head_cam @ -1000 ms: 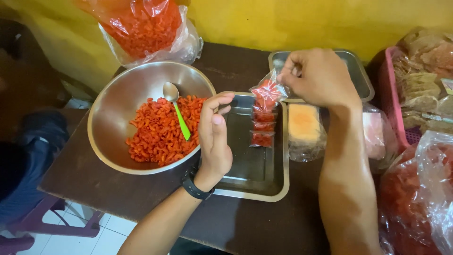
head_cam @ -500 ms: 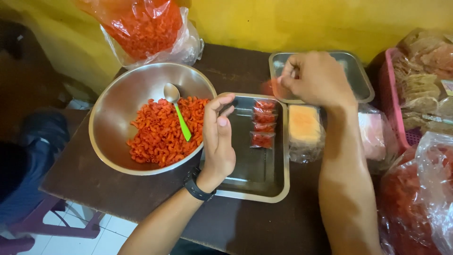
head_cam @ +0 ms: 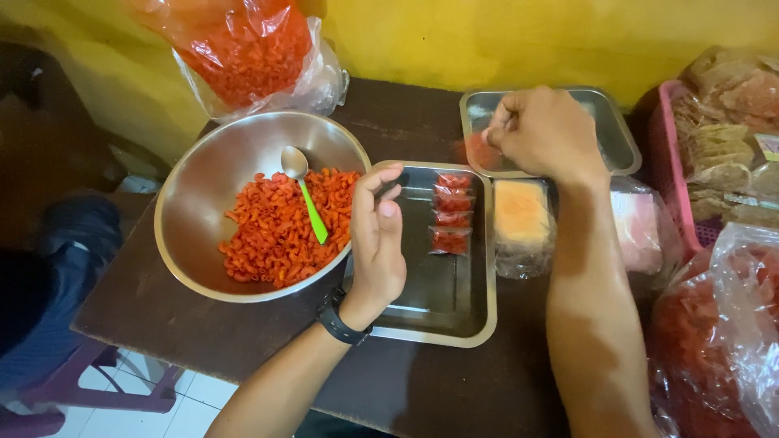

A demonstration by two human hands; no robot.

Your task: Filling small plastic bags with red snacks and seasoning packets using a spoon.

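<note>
Right hand [head_cam: 542,134] grips a small red packet [head_cam: 480,152] over the far tray [head_cam: 618,136]; left hand [head_cam: 376,235] half-curled, empty. Loose grip could drop the packet.

bowl [head_cam: 203,195]: brushed metal, dull sheen | tray [head_cam: 454,308]: shiny metal, smooth | spoon [head_cam: 302,188]: metal bowl, green plastic handle | packets [head_cam: 451,212]: glossy clear plastic | table [head_cam: 162,316]: dark matt wood

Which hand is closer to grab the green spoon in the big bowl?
Probably the left hand. It hangs over the near tray's left rim, right beside the bowl, with the spoon close by. The right hand is far off over the back tray, closed on a small red packet.
</note>
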